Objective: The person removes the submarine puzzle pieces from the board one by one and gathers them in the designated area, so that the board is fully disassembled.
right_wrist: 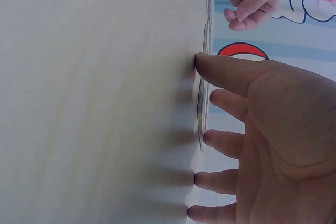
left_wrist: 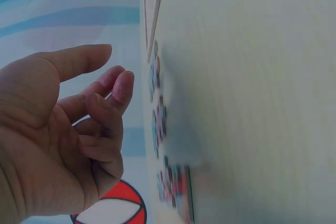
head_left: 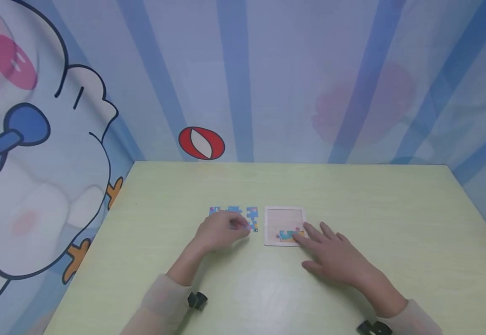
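My left hand [head_left: 222,230] hovers over loose jigsaw pieces [head_left: 252,212] left of the puzzle tray. In the left wrist view its fingers are loosely bent, the thumb stands apart from them, and nothing shows between. The square tray [head_left: 266,228] has a pale rim and a pinkish floor. Joined jigsaw pieces [head_left: 286,236] in blue, teal and orange lie along its lower right part. My right hand [head_left: 335,258] spreads its fingers at the tray's right side, the index finger over those pieces. In the right wrist view the fingertips [right_wrist: 210,137] reach the tray and table.
More loose blue pieces [head_left: 234,209] lie behind the left hand, partly hidden by it. The pale yellow-green table [head_left: 373,200] ends at a cloth backdrop [head_left: 285,93] with blue stripes and cartoon figures. A dark wrist device [head_left: 197,301] sits by the left sleeve.
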### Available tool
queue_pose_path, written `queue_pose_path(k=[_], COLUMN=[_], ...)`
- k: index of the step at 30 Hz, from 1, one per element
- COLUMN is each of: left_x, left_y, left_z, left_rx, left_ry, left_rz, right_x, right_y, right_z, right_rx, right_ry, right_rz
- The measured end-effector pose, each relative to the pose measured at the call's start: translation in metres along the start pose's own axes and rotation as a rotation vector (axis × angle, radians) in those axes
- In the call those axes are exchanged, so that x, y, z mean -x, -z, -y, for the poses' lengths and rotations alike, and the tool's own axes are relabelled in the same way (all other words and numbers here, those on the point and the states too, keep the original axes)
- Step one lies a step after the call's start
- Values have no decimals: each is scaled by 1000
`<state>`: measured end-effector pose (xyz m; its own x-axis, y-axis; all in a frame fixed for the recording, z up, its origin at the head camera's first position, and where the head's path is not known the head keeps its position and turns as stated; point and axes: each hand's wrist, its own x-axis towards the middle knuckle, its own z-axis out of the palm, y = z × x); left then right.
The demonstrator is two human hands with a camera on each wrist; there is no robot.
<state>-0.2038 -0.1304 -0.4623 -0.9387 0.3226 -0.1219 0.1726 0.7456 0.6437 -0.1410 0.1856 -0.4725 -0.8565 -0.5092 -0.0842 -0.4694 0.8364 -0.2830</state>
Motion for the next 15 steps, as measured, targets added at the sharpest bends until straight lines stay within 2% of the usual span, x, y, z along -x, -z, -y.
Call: queue_pose_path(k=[7, 15], left_x=[-15, -27], left_y=[-18, -37], left_z=[-26, -45], left_rx=[-12, -37], left_ry=[-53, -53], left_rz=[56, 111], right_x=[2, 2], right_y=[3, 2], right_z=[-3, -4], right_rx=[14, 13], right_ry=[7, 13], right_rz=[-7, -2])
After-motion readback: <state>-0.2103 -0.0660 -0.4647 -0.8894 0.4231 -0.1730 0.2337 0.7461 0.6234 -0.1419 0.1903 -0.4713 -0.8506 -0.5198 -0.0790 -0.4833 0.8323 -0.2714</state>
